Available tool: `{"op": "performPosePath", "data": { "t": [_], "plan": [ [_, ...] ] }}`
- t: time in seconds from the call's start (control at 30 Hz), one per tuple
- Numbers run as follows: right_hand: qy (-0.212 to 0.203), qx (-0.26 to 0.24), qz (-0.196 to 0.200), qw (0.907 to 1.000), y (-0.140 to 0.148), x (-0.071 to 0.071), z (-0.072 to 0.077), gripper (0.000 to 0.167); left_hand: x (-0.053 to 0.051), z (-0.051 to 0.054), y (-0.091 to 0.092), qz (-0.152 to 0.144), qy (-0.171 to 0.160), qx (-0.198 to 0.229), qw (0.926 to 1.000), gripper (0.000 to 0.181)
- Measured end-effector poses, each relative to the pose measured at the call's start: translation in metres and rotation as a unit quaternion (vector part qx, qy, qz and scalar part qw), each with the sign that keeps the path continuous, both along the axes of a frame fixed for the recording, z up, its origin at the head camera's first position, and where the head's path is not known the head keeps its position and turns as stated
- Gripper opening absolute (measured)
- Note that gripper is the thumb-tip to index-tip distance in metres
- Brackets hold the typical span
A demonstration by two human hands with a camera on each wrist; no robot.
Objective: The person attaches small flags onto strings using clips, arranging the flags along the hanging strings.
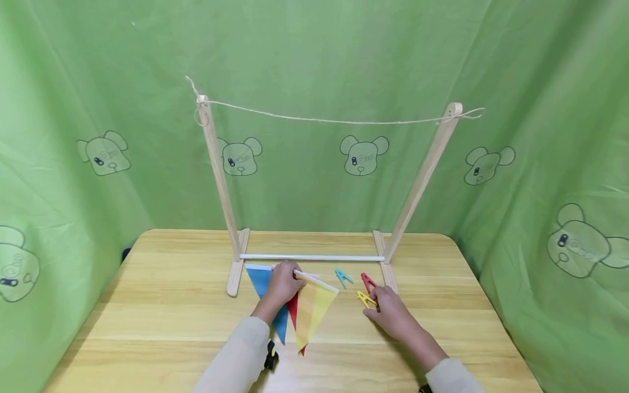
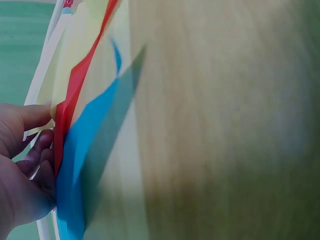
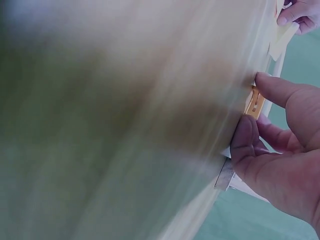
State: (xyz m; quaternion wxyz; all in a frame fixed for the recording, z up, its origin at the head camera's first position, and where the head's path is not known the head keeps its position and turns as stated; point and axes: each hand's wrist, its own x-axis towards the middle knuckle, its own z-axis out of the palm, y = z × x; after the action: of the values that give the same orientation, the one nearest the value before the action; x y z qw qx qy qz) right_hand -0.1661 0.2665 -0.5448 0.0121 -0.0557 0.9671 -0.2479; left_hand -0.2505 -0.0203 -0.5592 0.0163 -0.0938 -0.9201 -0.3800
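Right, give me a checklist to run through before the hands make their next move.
1. Thin beige string fastened at both ends: ok, it spans from the left pale wooden post to the right pale wooden post.
2. Blue triangular flag, red triangular flag and yellow triangular flag held: ok, the left hand has them near the top.
3. Flags separated: not ok, they overlap.
4. Yellow plastic clothespin at the right hand: ok, between thumb and fingers.
5. That clothespin squeezed open: cannot tell, fingers hide part of it.
6. Red plastic clothespin and light-blue plastic clothespin nearby: ok.
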Motion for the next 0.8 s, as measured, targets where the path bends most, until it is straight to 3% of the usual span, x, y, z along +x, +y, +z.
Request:
{"op": "performPosePath", "data": {
  "t": [0.5, 0.8],
  "plan": [
    [-0.008, -0.02, -0.002, 0.9998, 0.001, 0.002, 0.003, 0.03, 0.002, 0.004, -0.002, -0.001, -0.024, 0.044, 0.9987, 0.015],
    [-0.002, -0.033, -0.015, 0.9993, 0.005, 0.001, 0.012, 0.03, 0.004, 0.008, -0.004, -0.017, 0.004, 0.057, 0.9982, 0.015]
  ]
}}
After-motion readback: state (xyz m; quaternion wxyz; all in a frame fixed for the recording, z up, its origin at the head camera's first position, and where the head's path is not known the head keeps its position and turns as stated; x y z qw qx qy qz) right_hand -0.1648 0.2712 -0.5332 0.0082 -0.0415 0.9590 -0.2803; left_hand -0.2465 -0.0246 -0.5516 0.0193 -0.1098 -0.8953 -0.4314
